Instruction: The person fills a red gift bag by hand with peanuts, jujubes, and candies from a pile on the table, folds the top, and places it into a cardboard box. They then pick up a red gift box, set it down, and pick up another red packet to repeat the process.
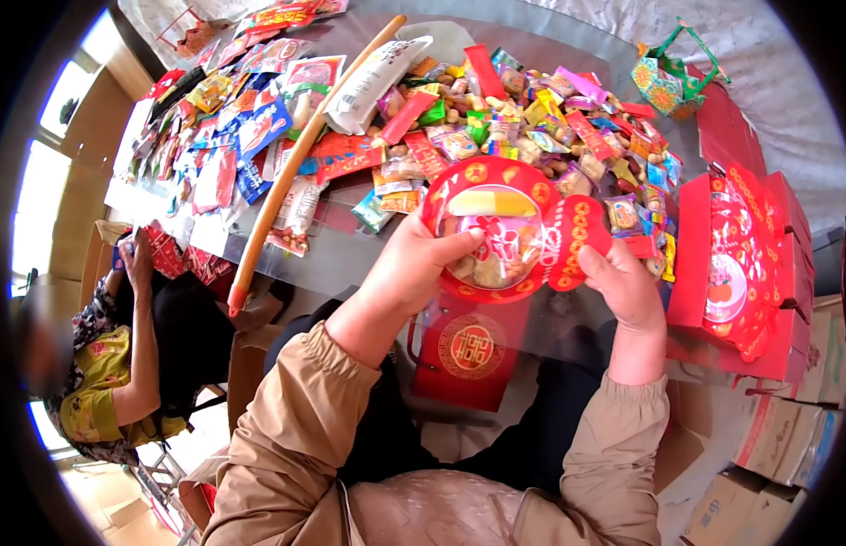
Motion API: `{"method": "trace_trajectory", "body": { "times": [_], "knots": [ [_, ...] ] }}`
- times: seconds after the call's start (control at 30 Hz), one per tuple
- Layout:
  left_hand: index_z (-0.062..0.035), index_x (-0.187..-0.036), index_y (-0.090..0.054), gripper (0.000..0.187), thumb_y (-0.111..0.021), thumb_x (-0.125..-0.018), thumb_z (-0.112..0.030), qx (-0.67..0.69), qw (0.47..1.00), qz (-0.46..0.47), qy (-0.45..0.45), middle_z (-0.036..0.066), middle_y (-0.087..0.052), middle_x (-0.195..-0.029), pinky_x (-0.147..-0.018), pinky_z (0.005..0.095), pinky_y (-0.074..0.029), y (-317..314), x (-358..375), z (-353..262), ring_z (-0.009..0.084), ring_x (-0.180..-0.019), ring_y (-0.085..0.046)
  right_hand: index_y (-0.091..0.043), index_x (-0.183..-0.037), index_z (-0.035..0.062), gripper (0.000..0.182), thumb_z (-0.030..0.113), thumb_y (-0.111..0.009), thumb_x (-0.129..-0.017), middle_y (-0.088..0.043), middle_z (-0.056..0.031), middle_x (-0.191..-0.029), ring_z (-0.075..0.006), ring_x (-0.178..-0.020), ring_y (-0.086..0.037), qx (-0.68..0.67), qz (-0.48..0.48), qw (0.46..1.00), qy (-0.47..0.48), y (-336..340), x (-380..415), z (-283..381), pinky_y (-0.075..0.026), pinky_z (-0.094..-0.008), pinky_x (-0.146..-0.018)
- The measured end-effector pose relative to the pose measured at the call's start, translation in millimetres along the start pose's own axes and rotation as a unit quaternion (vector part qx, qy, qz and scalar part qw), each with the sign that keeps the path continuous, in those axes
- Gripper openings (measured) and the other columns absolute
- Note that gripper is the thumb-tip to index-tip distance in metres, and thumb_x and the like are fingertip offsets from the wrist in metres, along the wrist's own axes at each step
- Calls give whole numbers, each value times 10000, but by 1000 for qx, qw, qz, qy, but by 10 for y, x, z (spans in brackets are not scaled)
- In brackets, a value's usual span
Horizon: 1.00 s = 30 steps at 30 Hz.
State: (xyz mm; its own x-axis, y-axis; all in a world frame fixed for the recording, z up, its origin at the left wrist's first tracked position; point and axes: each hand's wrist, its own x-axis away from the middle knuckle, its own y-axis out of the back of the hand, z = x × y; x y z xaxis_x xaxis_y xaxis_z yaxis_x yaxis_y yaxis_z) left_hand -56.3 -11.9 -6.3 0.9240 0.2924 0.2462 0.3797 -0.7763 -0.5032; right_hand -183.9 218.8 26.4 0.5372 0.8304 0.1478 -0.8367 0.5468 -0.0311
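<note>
In front of me, above the table's near edge, my two hands hold a red candy pouch [512, 232] with a round clear window. Wrapped sweets and a yellow piece show through the window. My left hand [407, 266] grips its left side, the thumb lying over the window. At the narrower right end, my right hand [626, 284] pinches the pouch with the thumb on top. Just beyond the pouch spreads a heap of wrapped sweets and nuts [532, 114]. To the right, a red box [689, 255] holds a stack of similar red pouches [740, 237].
A long wooden stick [305, 150] separates the sweets from snack packets [227, 127]. A white bag [373, 89] lies beside it. A green-handled basket [670, 82] stands at the far right. A red gift bag [468, 359] is below; another person [136, 364] sits left. Cartons [778, 446] stand lower right.
</note>
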Motion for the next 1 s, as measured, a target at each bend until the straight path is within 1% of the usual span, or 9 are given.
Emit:
{"method": "trace_trajectory", "body": {
  "times": [0.07,0.37,0.47,0.57,0.67,0.73,0.87,0.97,1.0],
  "knots": [
    [-55,-1003,-628,126,-657,-901,14,5,999,36,7,-28,-629,-845,-659,237,-444,37,24,-33,61,-736,-572,-589,-1263,17,349,283,-540,-1043,-645,27,-1120,-54,-1018,-539,20,12,999,27,-22,-11,19,-450,-278,-910],
    [-20,-1200,-612,293,-639,-912,28,28,1000,-9,7,21,-683,-1033,-775,263,-512,-37,14,-8,98,-893,-638,-613,-1143,25,286,282,-583,-1021,-642,38,-990,-48,-915,-533,41,-5,998,-47,121,-22,-54,-460,-277,-811],
    [-13,-1230,-600,320,-634,-915,30,18,1000,-9,11,34,-683,-1075,-810,278,-524,-92,34,-32,113,-932,-647,-605,-1154,31,270,266,-579,-1022,-661,27,-995,-64,-916,-550,62,25,996,52,-70,-58,-7,-468,-289,-817],
    [-3,-1265,-578,349,-639,-921,8,4,1000,3,14,67,-680,-1140,-873,319,-537,-58,26,-13,146,-1001,-657,-590,-1188,34,291,270,-585,-1019,-664,21,-1023,-60,-937,-550,87,26,994,58,-50,-63,-21,-467,-292,-841],
    [2,-1270,-572,346,-633,-930,-6,9,1000,0,-4,94,-682,-1173,-916,366,-547,-61,15,-2,182,-1038,-669,-632,-909,34,282,301,-617,-1002,-575,72,-793,-34,-754,-472,64,-44,996,43,57,-68,-181,-421,-272,-659],
    [1,-1275,-570,349,-631,-931,-5,8,1000,-18,-4,93,-681,-1173,-920,369,-546,-54,4,5,185,-1043,-668,-581,-697,45,404,310,-625,-998,-467,103,-672,-21,-664,-380,79,-68,994,30,75,-42,-81,-342,-274,-551],
    [-3,-1281,-565,360,-640,-929,-12,12,1000,-10,6,83,-681,-1163,-914,360,-539,-86,6,19,173,-1032,-661,-643,-982,15,298,309,-602,-1009,-631,49,-818,-39,-774,-507,56,-19,994,95,-49,-88,-99,-445,-281,-682],
    [-7,-1261,-576,351,-656,-919,-11,20,1000,2,4,60,-680,-1140,-888,331,-531,-137,12,3,143,-1001,-651,-628,-1099,12,309,307,-587,-1017,-674,23,-899,-51,-847,-547,71,-6,996,61,-10,-40,-49,-468,-293,-756],
    [-10,-1261,-577,350,-655,-919,-11,25,1000,4,1,59,-680,-1141,-895,330,-529,-153,17,-1,144,-1007,-651,-638,-1068,9,302,302,-616,-1004,-665,30,-885,-45,-812,-544,66,-10,996,63,25,-37,-56,-463,-277,-712]
  ]
}}
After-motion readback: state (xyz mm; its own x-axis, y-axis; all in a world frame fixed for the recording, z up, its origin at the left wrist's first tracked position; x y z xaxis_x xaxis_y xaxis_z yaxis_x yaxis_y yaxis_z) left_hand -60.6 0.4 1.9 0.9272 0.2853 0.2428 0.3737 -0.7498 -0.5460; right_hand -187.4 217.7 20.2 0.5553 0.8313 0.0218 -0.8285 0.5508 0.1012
